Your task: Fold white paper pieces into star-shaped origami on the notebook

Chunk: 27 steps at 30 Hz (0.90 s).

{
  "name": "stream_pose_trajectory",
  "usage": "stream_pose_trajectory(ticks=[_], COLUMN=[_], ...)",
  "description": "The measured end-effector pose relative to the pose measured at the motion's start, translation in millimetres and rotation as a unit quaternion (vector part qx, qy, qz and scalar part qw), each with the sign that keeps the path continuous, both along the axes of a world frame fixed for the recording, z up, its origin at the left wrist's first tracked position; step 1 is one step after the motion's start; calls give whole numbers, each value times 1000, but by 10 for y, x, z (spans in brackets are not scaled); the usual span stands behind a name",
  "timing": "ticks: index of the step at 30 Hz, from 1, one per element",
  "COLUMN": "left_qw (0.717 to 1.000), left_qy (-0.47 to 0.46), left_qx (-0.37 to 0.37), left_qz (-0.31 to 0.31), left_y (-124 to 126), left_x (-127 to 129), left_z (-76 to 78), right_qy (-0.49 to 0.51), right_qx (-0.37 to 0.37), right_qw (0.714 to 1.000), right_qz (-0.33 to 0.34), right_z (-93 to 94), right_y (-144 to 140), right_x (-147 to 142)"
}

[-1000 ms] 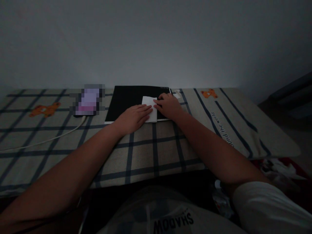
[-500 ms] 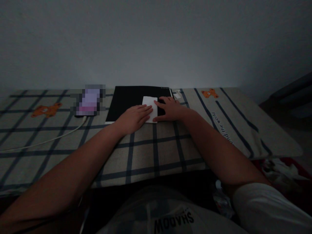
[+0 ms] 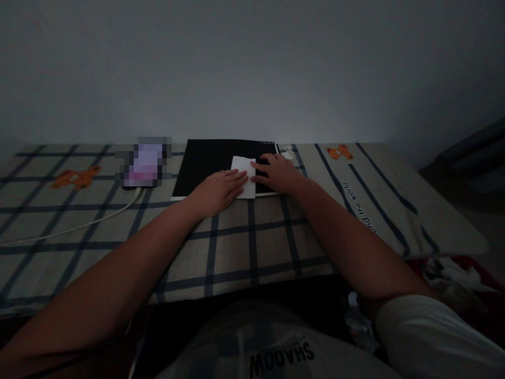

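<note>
A small white piece of paper [image 3: 242, 164], which looks folded, lies over the front part of a flat black sheet or folder [image 3: 205, 163]. My left hand [image 3: 219, 190] rests flat on the paper from the left, fingers stretched out across it. On the other side, my right hand [image 3: 278, 172] has its fingers spread, with thumb and fingertips at the paper's right edge. Neither hand is closed round anything. The paper's lower left part is hidden under my left hand.
A phone [image 3: 144, 163] with a blurred, lit screen lies at the left, a white cable [image 3: 106, 216] running from it. The checked tablecloth [image 3: 244, 247] has bear prints. A small white item [image 3: 288, 153] lies behind my right hand. A wall stands behind.
My right thumb has slid a little up along the paper's right edge, and the fingers have shifted slightly. My left hand and the paper have hardly moved.
</note>
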<state>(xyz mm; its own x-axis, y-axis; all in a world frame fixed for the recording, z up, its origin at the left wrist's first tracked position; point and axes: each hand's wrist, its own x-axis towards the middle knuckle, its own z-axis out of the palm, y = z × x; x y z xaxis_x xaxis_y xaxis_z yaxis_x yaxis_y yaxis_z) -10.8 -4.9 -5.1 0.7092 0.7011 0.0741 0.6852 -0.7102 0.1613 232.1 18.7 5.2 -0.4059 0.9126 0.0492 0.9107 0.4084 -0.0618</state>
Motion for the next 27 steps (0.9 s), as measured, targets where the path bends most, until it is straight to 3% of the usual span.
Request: stream_pose_trajectory(ticks=[13, 27], left_qw=[1000, 1000], left_qy=[1, -5], left_qx=[-8, -21], left_qz=[-6, -18], left_y=[33, 9], left_x=[-14, -27], left_z=[5, 49], right_qy=[75, 81], right_qx=[87, 120], right_qw=[992, 988], right_qz=[-57, -61], right_z=[-49, -103], right_y=[125, 169], right_x=[-110, -137])
